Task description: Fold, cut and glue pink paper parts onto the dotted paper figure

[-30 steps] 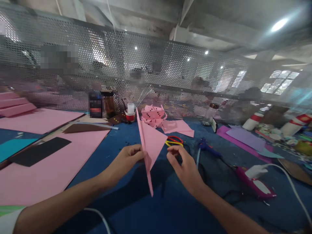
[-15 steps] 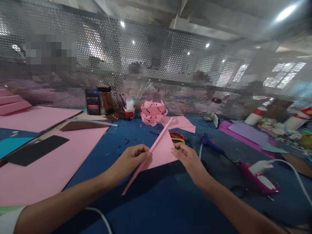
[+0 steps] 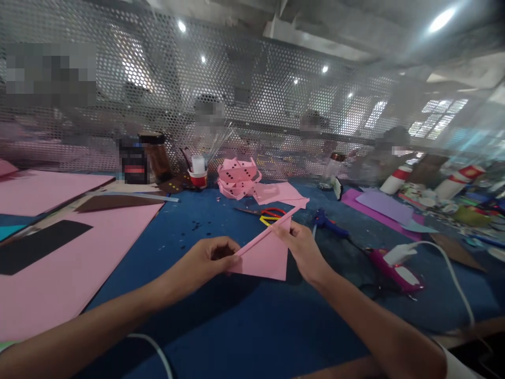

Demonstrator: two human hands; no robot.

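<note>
Between my hands is a piece of pink paper (image 3: 264,258) with a narrow rolled or folded strip along its upper slanting edge. My left hand (image 3: 216,255) pinches the lower left end of that edge between thumb and fingers. Further up the same edge, my right hand (image 3: 302,245) is closed on the paper, thumb on the near side. Just behind the paper lie scissors (image 3: 272,213) with red and yellow handles, partly covered by it. A pink paper form with dark spots (image 3: 237,179) stands beyond, beside a flat pink paper piece (image 3: 280,193).
Large pink sheets (image 3: 118,247) with a black strip (image 3: 45,245) lie at left. A blue glue gun (image 3: 331,223) and a magenta power strip (image 3: 396,271) with a white cable are at right. Jars (image 3: 155,158), a red-and-white cup (image 3: 198,179) and purple paper (image 3: 384,205) stand or lie further back.
My right hand has shifted from the paper's right side up to its folded edge. The paper has turned, so that edge slopes less steeply. The camera view has swung slightly right.
</note>
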